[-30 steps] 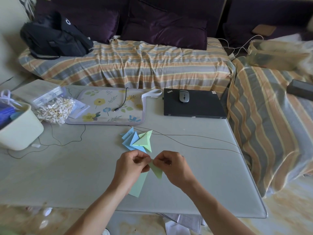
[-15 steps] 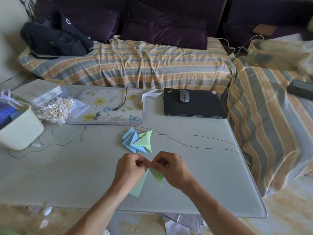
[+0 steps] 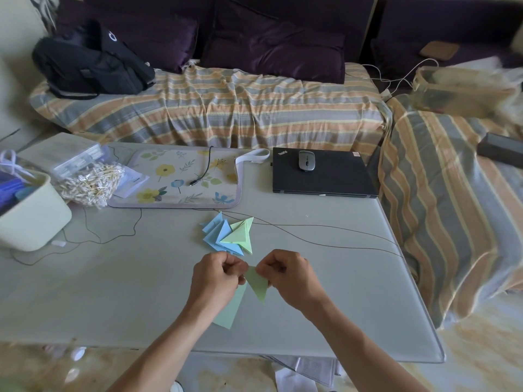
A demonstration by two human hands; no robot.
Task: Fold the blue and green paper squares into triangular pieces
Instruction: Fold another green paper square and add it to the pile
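Both hands hold one green paper (image 3: pixel 257 284) just above the table's near middle. My left hand (image 3: pixel 216 275) pinches its left part, and a long flap hangs down past that wrist. My right hand (image 3: pixel 288 275) pinches the right part, where a folded triangular point shows between the hands. Behind the hands lies a small pile of folded pieces: blue triangles (image 3: pixel 216 234) on the left and green triangles (image 3: pixel 240 236) on top at the right.
A grey table (image 3: pixel 113 292) carries a closed black laptop (image 3: pixel 322 174) with a mouse (image 3: pixel 306 160), a floral mat (image 3: pixel 181 179), a bag of cotton swabs (image 3: pixel 90 182), a cream bin (image 3: pixel 31 216) and thin cables (image 3: pixel 311 239). Striped sofas stand behind and to the right.
My hands have drawn slightly apart and turned the green paper, so the folded triangular point between them shows more fully. The pile of folded pieces has not moved.
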